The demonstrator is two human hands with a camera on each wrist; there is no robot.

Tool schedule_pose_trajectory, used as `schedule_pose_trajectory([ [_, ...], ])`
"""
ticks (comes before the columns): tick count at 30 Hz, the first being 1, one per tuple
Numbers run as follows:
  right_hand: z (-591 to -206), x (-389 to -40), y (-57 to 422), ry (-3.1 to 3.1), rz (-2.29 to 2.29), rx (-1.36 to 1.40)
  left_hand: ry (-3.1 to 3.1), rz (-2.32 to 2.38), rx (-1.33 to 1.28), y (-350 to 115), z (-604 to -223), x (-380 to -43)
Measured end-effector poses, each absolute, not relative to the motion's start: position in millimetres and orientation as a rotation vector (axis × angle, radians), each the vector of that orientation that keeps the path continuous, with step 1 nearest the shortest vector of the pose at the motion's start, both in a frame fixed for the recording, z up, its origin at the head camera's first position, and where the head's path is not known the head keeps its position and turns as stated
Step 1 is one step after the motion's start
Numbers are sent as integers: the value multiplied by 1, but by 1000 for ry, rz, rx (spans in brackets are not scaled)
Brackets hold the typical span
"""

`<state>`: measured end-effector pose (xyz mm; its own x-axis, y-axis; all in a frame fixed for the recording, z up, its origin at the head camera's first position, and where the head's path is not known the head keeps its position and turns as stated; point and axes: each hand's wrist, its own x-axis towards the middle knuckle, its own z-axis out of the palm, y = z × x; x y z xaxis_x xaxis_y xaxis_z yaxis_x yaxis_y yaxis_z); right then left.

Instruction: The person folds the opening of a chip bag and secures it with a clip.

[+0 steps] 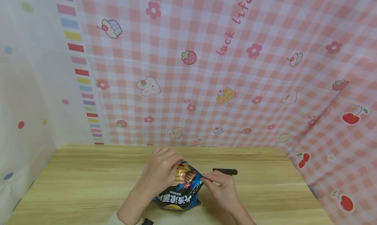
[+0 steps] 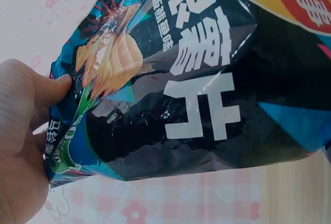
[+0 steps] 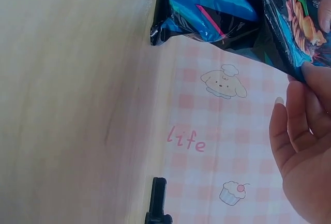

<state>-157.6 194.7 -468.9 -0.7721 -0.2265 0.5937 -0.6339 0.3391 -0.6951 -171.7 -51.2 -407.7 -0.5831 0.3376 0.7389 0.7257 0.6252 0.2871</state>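
A glossy black and blue potato chip bag point(image 1: 183, 194) is held tilted over the wooden table. Its printed front, with large white characters and a picture of chips, shows in the head view and in the left wrist view. My left hand point(image 1: 160, 167) grips one upper edge, with the thumb on the bag's front in the left wrist view. At the opposite top corner my right hand point(image 1: 224, 190) pinches the edge between thumb and fingers, also seen in the right wrist view. I cannot see any opening in the bag.
A narrow black bar-shaped thing point(image 1: 225, 171) lies on the wooden table point(image 1: 88, 185) just beyond my right hand. A pink checked cloth point(image 1: 176, 71) hangs behind the table and along its right side; a pale dotted cloth point(image 1: 26, 87) hangs at the left.
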Motion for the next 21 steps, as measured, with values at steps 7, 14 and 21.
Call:
schedule_pose_trajectory([
  [7,-474,-160,195,-2117,1345,818,-2171,-794,-847,-53,-408,-173],
  [14,-472,-158,196,-2146,1351,832,-2112,-817,-895,-56,-411,-174],
  [21,-467,-154,201,-2313,1574,647,-2105,-832,-916,-56,-411,-175],
])
